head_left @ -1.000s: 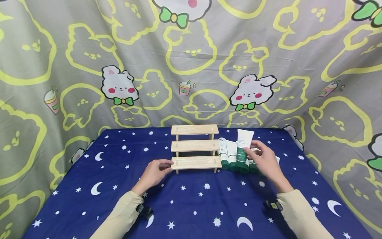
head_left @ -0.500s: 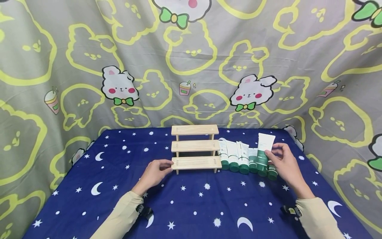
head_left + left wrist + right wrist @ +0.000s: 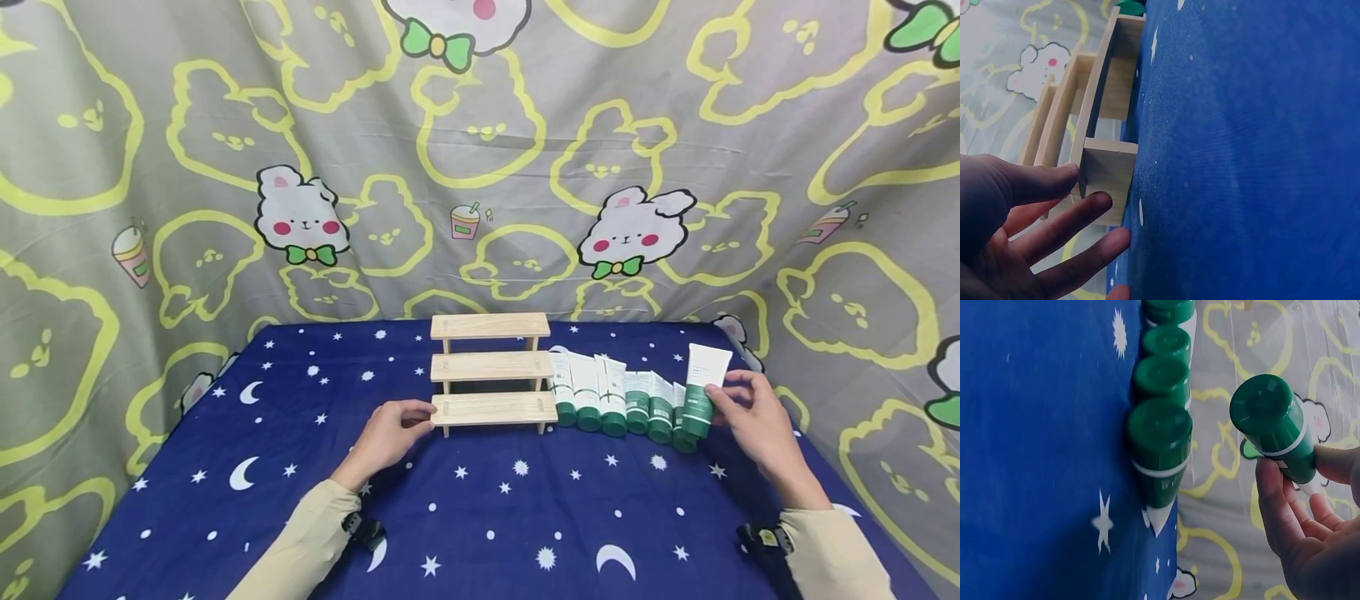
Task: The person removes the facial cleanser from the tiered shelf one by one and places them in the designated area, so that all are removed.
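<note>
My right hand (image 3: 765, 429) pinches a white and green squeeze tube (image 3: 705, 379) between thumb and fingers, cap down, at the right end of a row of similar tubes (image 3: 611, 396). In the right wrist view the held tube's green cap (image 3: 1263, 403) is tilted and apart from the row. My left hand (image 3: 386, 437) rests at the left end of the lowest step of a three-tier wooden stand (image 3: 491, 408). From the left wrist, the thumb (image 3: 1044, 182) touches the step's end and the other fingers (image 3: 1085, 262) are spread and fairly straight.
A dark blue cloth (image 3: 465, 533) with white stars and moons covers the table. Behind it hangs a grey curtain (image 3: 510, 275) with cartoon rabbits. The tube row begins right beside the stand and slants toward the front right.
The right hand has carried its tube to the right, past the row, and slightly lower. Tubes it covered earlier now show. The left hand and the stand have stayed still.
</note>
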